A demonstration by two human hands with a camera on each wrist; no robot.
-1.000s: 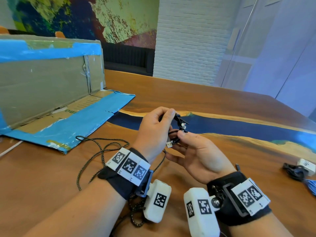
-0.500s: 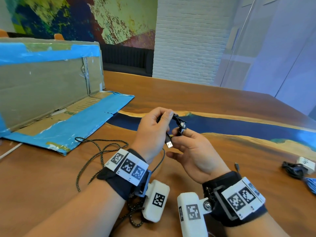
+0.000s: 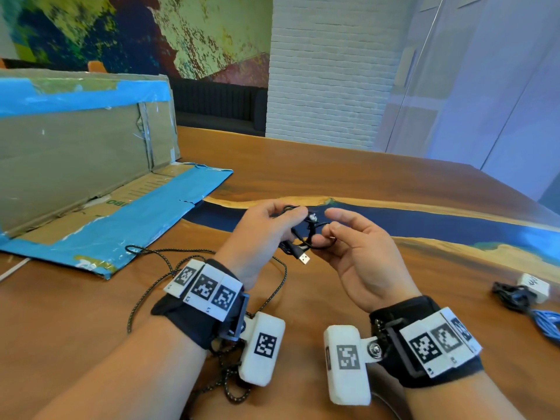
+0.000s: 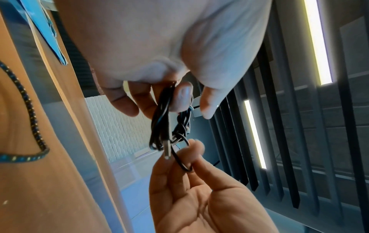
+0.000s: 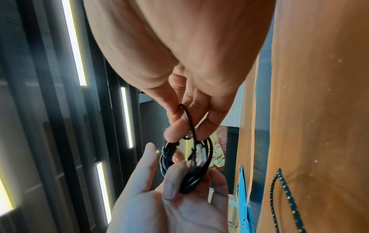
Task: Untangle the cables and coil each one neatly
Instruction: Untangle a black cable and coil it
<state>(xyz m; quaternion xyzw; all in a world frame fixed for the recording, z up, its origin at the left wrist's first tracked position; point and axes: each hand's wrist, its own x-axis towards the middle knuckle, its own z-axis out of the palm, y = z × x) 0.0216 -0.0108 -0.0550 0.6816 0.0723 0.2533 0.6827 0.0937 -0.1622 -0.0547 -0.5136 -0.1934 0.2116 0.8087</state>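
Your left hand (image 3: 260, 234) pinches the black cable (image 3: 306, 237) coil, right hand (image 3: 357, 253) pinches one loop (thin, bendy, light), so hold near the plug (image 3: 304, 258).

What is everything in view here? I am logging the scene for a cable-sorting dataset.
Thin black USB cable: one, black with a silver plug, bundled between both hands above the table.
Speckled braided cord: one, dark with yellow flecks, loose on the table under the left forearm.
Black cable bundle: one, black, table's right edge.
Blue cable bundle: one, blue, beside it.
Small white block: one, white, right edge.
Taped cardboard box: one, brown with blue tape, left.
Wooden table: one, brown with a blue band.
Left hand: grips the bundle.
Right hand: fingers pinch a loop.
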